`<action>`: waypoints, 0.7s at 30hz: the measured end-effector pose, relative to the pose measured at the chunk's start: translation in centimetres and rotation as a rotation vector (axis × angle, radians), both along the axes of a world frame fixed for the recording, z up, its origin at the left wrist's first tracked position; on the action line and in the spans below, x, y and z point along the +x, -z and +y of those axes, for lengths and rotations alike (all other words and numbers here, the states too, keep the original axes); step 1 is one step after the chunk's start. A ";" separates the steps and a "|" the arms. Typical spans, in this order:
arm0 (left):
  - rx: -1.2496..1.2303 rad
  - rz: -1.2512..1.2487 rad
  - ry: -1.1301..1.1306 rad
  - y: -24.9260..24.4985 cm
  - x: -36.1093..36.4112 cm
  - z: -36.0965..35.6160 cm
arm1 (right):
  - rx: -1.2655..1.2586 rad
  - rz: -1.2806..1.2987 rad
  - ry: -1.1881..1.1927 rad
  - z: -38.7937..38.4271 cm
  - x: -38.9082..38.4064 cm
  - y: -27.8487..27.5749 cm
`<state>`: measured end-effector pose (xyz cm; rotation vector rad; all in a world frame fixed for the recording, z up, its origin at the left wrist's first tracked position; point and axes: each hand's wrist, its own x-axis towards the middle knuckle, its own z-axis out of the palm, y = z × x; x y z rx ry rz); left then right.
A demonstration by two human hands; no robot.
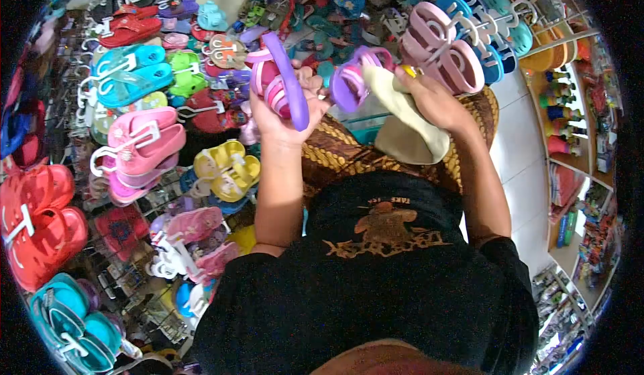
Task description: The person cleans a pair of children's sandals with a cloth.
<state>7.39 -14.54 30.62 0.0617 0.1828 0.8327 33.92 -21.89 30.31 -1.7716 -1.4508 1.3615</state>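
A purple sandal [293, 83] with pink and white straps stands on edge in my left hand [285, 128], the palm turned up and the fingers curled around it. Just right of it is a second purple sandal [345, 90] with pink straps; what supports it is partly hidden. My right hand [436, 100] is closed on a cream cloth [396, 103], whose upper end touches or nearly touches the second sandal. The cloth's lower part hangs below the hand. Something small and yellow [408, 71] shows at my right fingertips.
Racks of children's shoes surround me on the left: blue sandals [131, 73], pink shoes [149, 140], yellow clogs [228, 170] and red clogs [43, 227]. Pink sandals [463, 66] hang at the upper right. White floor tiles [520, 153] and shelves [570, 241] lie to the right.
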 end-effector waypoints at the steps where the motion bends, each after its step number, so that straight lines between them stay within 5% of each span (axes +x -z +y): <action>1: -0.016 -0.022 0.011 0.1 -0.1 0.3 | -0.054 -0.186 -0.097 0.2 0.7 0.5; 3: -0.016 -0.203 0.061 -0.3 0.5 0.6 | 0.027 -0.125 -0.352 -0.1 0.9 3.0; 5: 0.050 -0.091 0.074 -1.7 1.2 0.2 | 0.002 0.204 -0.421 -0.6 -0.1 6.4; 7: 0.095 -0.042 0.105 -2.1 1.2 0.1 | -0.041 0.456 -0.210 -1.0 -2.3 8.6; 8: 0.108 -0.054 0.128 -1.8 1.1 0.2 | -0.207 0.808 -0.176 -1.1 -2.8 8.7; 11: 0.167 -0.130 0.240 -0.5 1.0 0.1 | -0.511 1.312 0.116 -0.6 -4.1 3.2; 21: 0.358 -0.063 0.447 0.1 0.0 -1.1 | -0.661 1.310 0.176 1.7 -4.0 4.5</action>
